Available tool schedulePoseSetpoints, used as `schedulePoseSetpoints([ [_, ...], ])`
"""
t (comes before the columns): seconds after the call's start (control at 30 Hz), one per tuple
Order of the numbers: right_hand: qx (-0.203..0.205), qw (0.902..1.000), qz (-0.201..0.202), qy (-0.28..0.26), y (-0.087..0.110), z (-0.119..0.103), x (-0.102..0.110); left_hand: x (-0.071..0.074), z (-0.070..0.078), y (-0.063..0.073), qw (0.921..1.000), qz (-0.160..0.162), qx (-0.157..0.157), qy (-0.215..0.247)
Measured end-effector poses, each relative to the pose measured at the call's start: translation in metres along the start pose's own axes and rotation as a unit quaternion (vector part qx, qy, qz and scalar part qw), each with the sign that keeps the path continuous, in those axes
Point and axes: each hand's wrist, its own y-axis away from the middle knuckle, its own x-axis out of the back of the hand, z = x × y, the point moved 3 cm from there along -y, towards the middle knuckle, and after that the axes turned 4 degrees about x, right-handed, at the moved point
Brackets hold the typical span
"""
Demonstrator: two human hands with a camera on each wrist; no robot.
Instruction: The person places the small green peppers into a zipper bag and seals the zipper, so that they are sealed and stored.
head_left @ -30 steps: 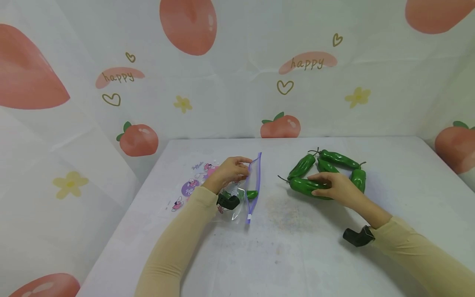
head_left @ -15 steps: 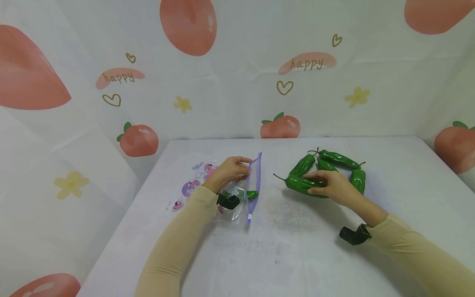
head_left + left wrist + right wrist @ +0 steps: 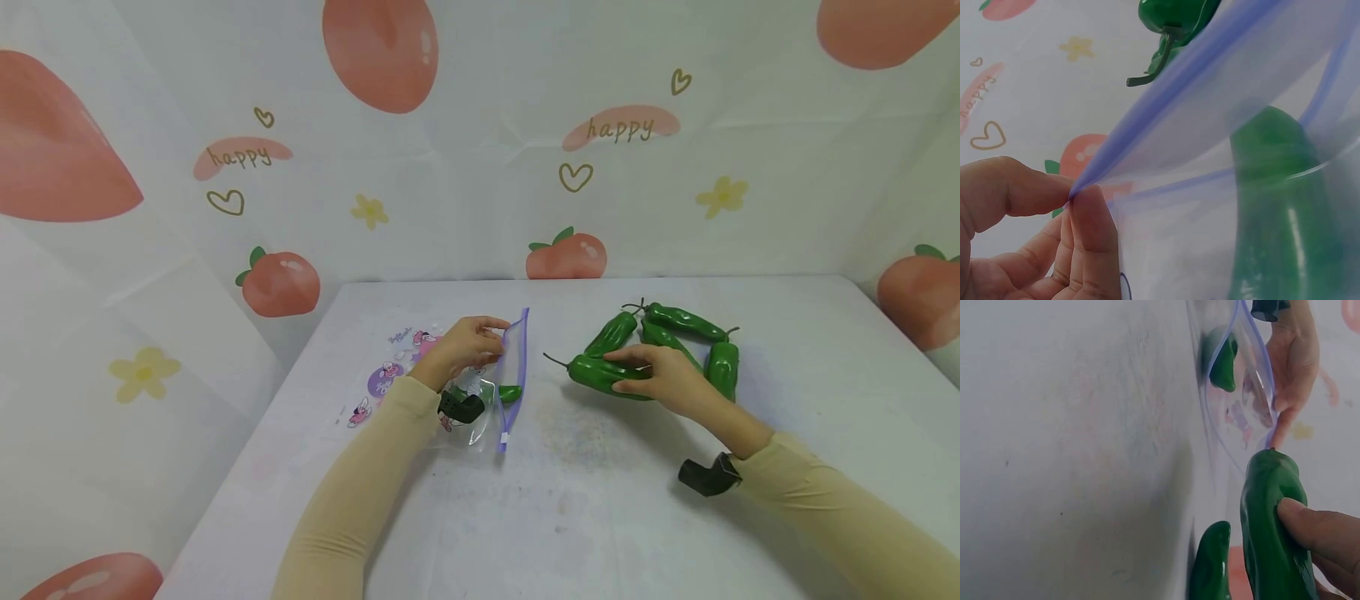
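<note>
My left hand (image 3: 467,343) pinches the purple-edged rim of a clear zip bag (image 3: 512,358) between thumb and finger; the left wrist view shows the mouth spread apart. Inside the bag lies a green pepper (image 3: 1279,212), its tip near the opening. My right hand (image 3: 663,379) grips another green pepper (image 3: 1272,525) across its body, thumb on one side, stem pointing left toward the bag. In the right wrist view this pepper is raised off the table, its stem end toward the bag's mouth.
Several more green peppers lie at the right: one leaning left (image 3: 611,335), one along the back (image 3: 686,322), one upright at the right (image 3: 723,371). The white table (image 3: 555,517) carries faint stains. A printed cloth (image 3: 465,183) stands behind it.
My right hand has moved a little left with the pepper, away from the other peppers, uncovering more of the middle one. My left hand and the bag stay in place.
</note>
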Motion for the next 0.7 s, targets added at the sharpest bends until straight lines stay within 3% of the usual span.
schedulePoseSetpoints([
  [0.3,0.004,1.0000,-0.006,-0.004,-0.005,-0.006,-0.008,0.000,-0.001,-0.001,1.0000,-0.001,0.008,-0.002],
  [0.7,0.004,0.9988,-0.023,-0.043,-0.013,-0.011,-0.020,-0.002,0.000,-0.001,0.9999,-0.007,-0.012,0.002],
])
